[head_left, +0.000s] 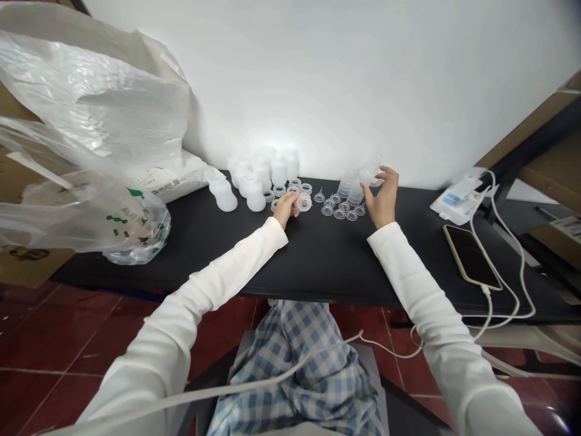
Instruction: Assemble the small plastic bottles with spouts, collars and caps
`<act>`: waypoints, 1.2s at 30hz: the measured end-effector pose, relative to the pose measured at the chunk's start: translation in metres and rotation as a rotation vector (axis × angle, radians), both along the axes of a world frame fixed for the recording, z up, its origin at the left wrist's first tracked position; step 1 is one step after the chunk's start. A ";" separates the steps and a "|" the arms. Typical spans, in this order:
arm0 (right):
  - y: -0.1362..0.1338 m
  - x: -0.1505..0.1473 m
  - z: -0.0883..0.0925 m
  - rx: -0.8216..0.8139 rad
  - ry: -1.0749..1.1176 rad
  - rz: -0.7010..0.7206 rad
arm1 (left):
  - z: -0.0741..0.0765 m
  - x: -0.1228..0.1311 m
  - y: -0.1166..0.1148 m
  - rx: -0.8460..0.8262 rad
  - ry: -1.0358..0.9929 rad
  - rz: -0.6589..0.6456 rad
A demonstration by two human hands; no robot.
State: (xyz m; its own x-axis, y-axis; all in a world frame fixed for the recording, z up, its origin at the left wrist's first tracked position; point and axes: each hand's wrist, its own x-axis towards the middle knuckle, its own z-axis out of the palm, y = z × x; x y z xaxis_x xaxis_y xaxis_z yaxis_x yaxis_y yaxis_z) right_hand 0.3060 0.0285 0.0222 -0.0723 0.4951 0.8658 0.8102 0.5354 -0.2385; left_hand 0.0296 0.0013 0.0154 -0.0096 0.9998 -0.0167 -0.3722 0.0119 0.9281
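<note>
My left hand (285, 209) rests on the black table (318, 254) with its fingers closed round a clear plastic ring (303, 203). My right hand (384, 197) is raised a little above the table and pinches a clear dome-shaped cap (368, 174). Between the hands lie several small clear nipple-like pieces (338, 209) and a stack of clear caps (349, 184). Behind my left hand stand several white plastic bottles (263, 172) and a few loose rings (295, 186).
Large plastic bags (91, 139) fill the table's left end, one with green print (131, 230). At the right lie a phone (472, 257) on a white cable (508, 242) and a white box (456, 200). Cardboard boxes (544, 151) stand at the far right.
</note>
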 end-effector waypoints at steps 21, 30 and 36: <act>0.009 0.009 -0.015 -0.340 0.052 -0.074 | -0.006 0.001 -0.003 0.028 0.066 -0.073; 0.003 0.006 -0.005 -0.241 -0.063 -0.294 | -0.006 0.001 -0.001 0.110 0.112 -0.053; -0.017 -0.025 0.001 -0.217 -0.228 -0.037 | -0.005 0.005 -0.004 0.238 0.231 -0.071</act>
State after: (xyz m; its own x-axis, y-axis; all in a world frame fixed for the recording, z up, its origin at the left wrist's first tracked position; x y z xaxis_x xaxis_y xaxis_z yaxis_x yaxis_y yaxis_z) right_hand 0.2807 0.0110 0.0227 -0.2303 0.6727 0.7032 0.8741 0.4606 -0.1544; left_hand 0.0344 -0.0028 0.0107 0.0834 0.9737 0.2119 -0.1581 -0.1970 0.9676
